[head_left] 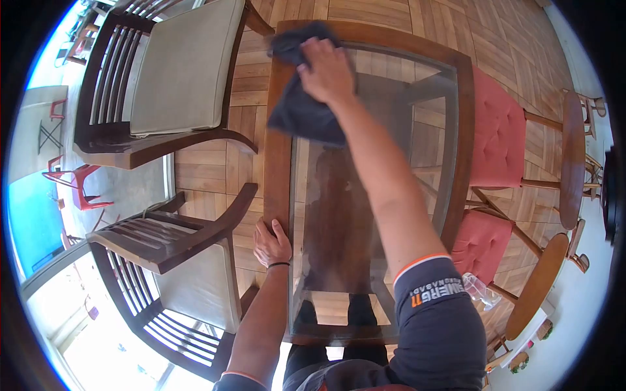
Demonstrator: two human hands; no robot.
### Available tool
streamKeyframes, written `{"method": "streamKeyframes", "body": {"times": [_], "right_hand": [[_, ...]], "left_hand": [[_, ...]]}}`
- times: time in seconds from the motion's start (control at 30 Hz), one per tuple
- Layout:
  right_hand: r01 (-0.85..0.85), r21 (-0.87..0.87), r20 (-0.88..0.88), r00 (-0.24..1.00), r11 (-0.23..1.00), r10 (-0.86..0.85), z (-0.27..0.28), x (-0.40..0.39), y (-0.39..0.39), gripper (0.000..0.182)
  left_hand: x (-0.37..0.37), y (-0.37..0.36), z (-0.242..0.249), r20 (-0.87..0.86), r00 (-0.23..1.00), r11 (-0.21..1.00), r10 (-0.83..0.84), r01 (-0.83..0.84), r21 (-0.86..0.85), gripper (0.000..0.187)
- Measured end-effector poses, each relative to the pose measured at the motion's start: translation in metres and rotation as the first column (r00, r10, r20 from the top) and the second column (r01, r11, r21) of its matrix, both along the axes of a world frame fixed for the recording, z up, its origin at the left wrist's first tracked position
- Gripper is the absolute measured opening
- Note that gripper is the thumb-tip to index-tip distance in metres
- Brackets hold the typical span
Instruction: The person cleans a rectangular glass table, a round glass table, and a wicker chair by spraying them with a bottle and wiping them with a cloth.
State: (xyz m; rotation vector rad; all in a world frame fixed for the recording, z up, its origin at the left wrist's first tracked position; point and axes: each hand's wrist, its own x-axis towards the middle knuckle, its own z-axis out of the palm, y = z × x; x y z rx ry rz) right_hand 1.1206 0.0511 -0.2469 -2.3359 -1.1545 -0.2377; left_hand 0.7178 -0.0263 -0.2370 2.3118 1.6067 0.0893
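Note:
A dark grey cloth [306, 111] lies bunched over the far left corner of a wooden table [277, 169] with a glass top. My right hand [324, 70] presses on the cloth, its fingers holding the fabric against the frame and glass. Along the table's left edge rests my left hand [272, 244], the thumb on top of the wooden rim and the fingers curled at its outer side. A dark band circles the left wrist. Through the glass [339, 228], a lower shelf and reflections show.
Two dark wooden armchairs, one farther off [182, 72] and one nearer [195, 280], stand on the left with pale cushions. Red-cushioned chairs [497, 130] line the right side. A clear plastic item [481, 291] sits by the nearer red chair. Parquet floor [385, 16] surrounds the table.

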Motion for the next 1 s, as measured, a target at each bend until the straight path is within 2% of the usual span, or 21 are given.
{"method": "streamKeyframes", "body": {"times": [0.07, 0.1, 0.13, 0.17, 0.2, 0.33, 0.43, 0.47, 0.53, 0.6, 0.63, 0.73, 0.77, 0.83, 0.93, 1.0], "right_hand": [[0.221, -0.173, -0.092, 0.967, 0.96, -0.24, 0.021, 0.044, -0.038, 0.055], [0.3, -0.103, 0.04, 0.954, 0.948, -0.298, 0.012, 0.062, -0.068, 0.057], [0.364, -0.102, 0.146, 0.926, 0.926, -0.348, -0.003, 0.088, -0.1, 0.058], [0.38, -0.152, 0.118, 0.923, 0.912, -0.365, 0.005, 0.102, -0.135, 0.062], [0.428, -0.204, 0.165, 0.901, 0.88, -0.4, 0.001, 0.115, -0.172, 0.067], [0.654, -0.407, 0.081, 0.721, 0.638, -0.688, 0.0, 0.115, -0.262, 0.08], [0.654, -0.474, 0.1, 0.705, 0.59, -0.702, -0.005, 0.101, -0.241, 0.083], [0.644, -0.438, 0.111, 0.732, 0.628, -0.673, -0.003, 0.089, -0.223, 0.079], [0.44, -0.456, -0.001, 0.869, 0.774, -0.495, 0.035, 0.044, -0.167, 0.076], [0.355, -0.177, 0.045, 0.935, 0.918, -0.353, 0.01, -0.011, -0.107, 0.069], [0.222, -0.189, -0.067, 0.969, 0.957, -0.238, 0.019, -0.039, -0.078, 0.067], [-0.05, -0.073, -0.082, 0.996, 0.996, 0.044, 0.004, -0.12, -0.017, 0.064], [-0.087, -0.059, -0.08, 0.993, 0.994, 0.083, 0.008, -0.136, -0.011, 0.062], [-0.11, -0.029, -0.07, 0.992, 0.993, 0.108, 0.005, -0.131, -0.017, 0.059], [-0.046, -0.082, -0.126, 0.991, 0.996, 0.035, 0.016, -0.088, -0.064, 0.055], [0.156, -0.152, -0.133, 0.975, 0.976, -0.176, 0.032, -0.053, -0.116, 0.052]], "left_hand": [[0.001, 0.0, 0.003, 0.023, 1.0, 1.0, -0.008, 0.008, 0.009, 0.047], [0.002, 0.001, 0.006, 0.029, 1.0, 1.0, -0.006, 0.006, -0.002, 0.047], [0.004, 0.0, 0.007, 0.036, 0.999, 1.0, -0.002, 0.003, -0.014, 0.048], [0.004, -0.001, 0.006, 0.029, 1.0, 1.0, -0.007, 0.007, -0.012, 0.048], [0.003, -0.001, 0.006, 0.021, 1.0, 1.0, -0.01, 0.01, -0.012, 0.048], [0.001, 0.0, 0.003, 0.018, 0.999, 0.999, -0.038, 0.038, -0.005, 0.05], [0.001, -0.001, 0.004, 0.003, 0.998, 0.998, -0.065, 0.065, 0.022, 0.051], [0.002, 0.0, 0.004, 0.013, 0.998, 0.998, -0.063, 0.063, 0.03, 0.051], [0.002, -0.001, 0.002, 0.031, 0.998, 0.997, -0.057, 0.056, 0.047, 0.05], [0.001, -0.001, 0.001, 0.014, 0.999, 0.998, -0.051, 0.05, 0.031, 0.049], [0.001, -0.001, 0.001, 0.006, 0.999, 0.998, -0.051, 0.05, 0.023, 0.049], [0.0, -0.001, -0.001, 0.006, 1.0, 0.999, -0.028, 0.028, 0.028, 0.046], [0.0, -0.001, -0.002, 0.007, 1.0, 0.999, -0.023, 0.023, 0.029, 0.046], [-0.002, 0.0, -0.003, -0.003, 1.0, 1.0, -0.022, 0.022, 0.021, 0.044], [-0.002, 0.0, -0.005, 0.005, 1.0, 1.0, 0.014, -0.014, 0.013, 0.044], [-0.002, -0.001, -0.004, -0.029, 1.0, 1.0, 0.008, -0.008, -0.012, 0.044]]}}
